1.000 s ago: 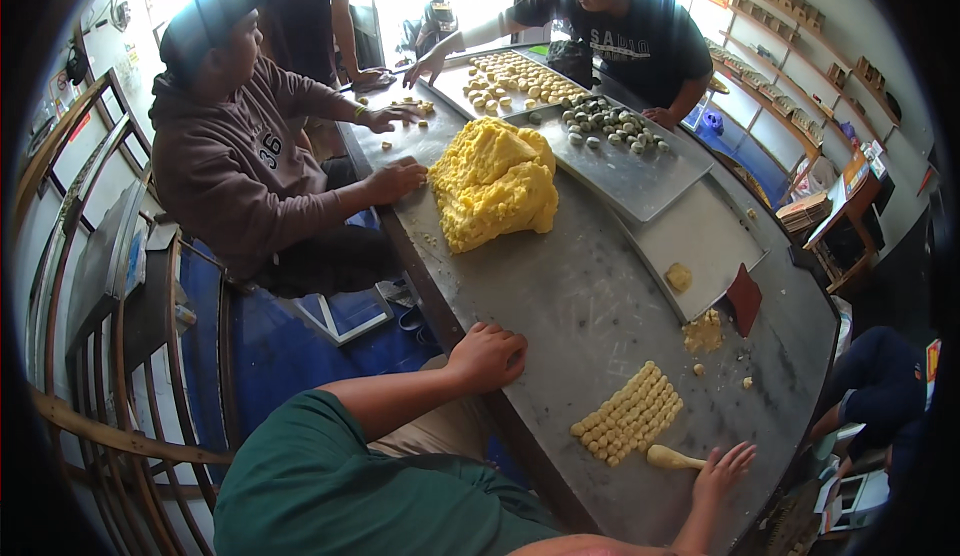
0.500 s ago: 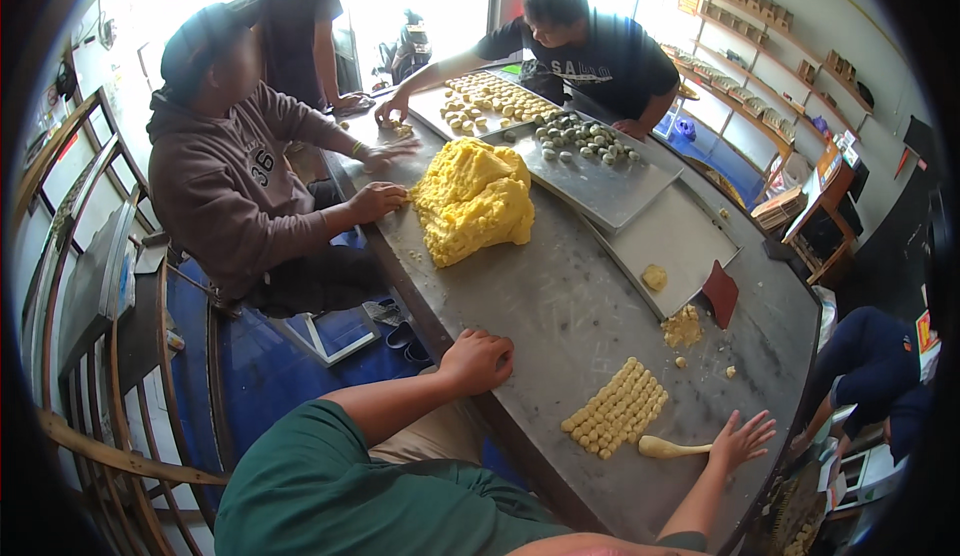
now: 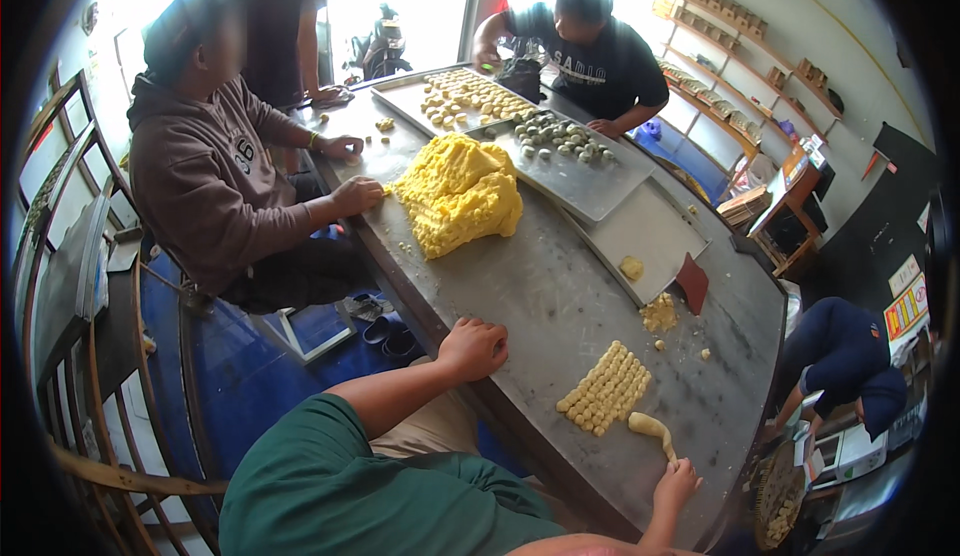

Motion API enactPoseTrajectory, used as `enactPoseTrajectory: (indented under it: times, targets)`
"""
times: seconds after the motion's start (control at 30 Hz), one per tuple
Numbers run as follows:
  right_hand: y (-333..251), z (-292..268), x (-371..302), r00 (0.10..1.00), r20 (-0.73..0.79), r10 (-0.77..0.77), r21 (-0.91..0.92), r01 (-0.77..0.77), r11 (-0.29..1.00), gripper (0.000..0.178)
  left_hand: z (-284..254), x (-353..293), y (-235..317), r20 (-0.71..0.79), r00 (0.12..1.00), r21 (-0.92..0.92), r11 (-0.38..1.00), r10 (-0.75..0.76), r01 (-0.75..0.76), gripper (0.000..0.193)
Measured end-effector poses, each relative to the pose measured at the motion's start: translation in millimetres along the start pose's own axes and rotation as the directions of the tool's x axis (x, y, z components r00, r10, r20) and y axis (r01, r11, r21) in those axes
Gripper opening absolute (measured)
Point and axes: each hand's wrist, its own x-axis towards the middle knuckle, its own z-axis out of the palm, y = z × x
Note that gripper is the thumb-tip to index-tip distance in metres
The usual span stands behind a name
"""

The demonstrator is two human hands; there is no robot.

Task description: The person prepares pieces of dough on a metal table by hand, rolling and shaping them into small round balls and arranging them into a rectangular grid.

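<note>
A pale strip of dough (image 3: 652,428), thick and rounded at one end and drawn out thin at the other, lies on the metal table. My right hand (image 3: 677,484) is closed on its thin end. Just left of it, small dough pieces (image 3: 604,388) sit in close rows. My left hand (image 3: 474,348), loosely curled into a fist, rests at the table's near-left edge, and nothing shows in its fingers. Crumbly dough (image 3: 658,313) and a dark red scraper (image 3: 692,283) lie beyond the rows.
A big yellow dough mound (image 3: 458,196) stands on the metal table (image 3: 520,301). Farther back are a tray of yellow pieces (image 3: 388,96), a tray with greenish pieces (image 3: 590,201) and a pale tray (image 3: 672,241). A person in a hoodie (image 3: 210,176) sits left; others are beyond and at right.
My right hand has gone from spread fingers to a closed grip on the dough's thin end, which is now longer and bent. The far co-worker's hand has left the table.
</note>
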Motion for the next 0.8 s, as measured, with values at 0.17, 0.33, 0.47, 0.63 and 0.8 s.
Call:
enactPoseTrajectory:
  times: [0.17, 0.33, 0.47, 0.63, 0.8]
  targets:
    - [13, -24, 26, 0.981, 0.025, 0.194, 0.948, -0.085, 0.306, 0.023, -2, -2, 3, -0.033, 0.999, 0.041, 0.999, 0.0, 0.001, 0.016]
    - [-25, -121, 35, 0.915, -0.212, 0.344, 0.977, 0.208, 0.048, 0.023, 6, -3, -1, -0.069, 0.997, 0.037, 0.999, 0.022, -0.02, 0.016]
    - [-38, -149, 41, 0.841, -0.492, 0.227, 0.867, 0.451, 0.211, 0.024, 2, -1, 2, -0.018, 1.0, 0.022, 1.0, -0.003, 0.003, 0.017]
    - [-109, -106, 24, 0.917, -0.389, -0.086, 0.876, 0.397, 0.272, 0.035, -2, -2, 1, 0.029, 0.999, 0.026, 0.999, -0.034, 0.033, 0.018]
    - [-94, -2, 13, 0.901, -0.273, -0.337, 0.615, 0.433, 0.659, 0.054, 0, 2, 2, 0.055, 0.998, -0.003, 0.999, -0.035, 0.036, 0.019]
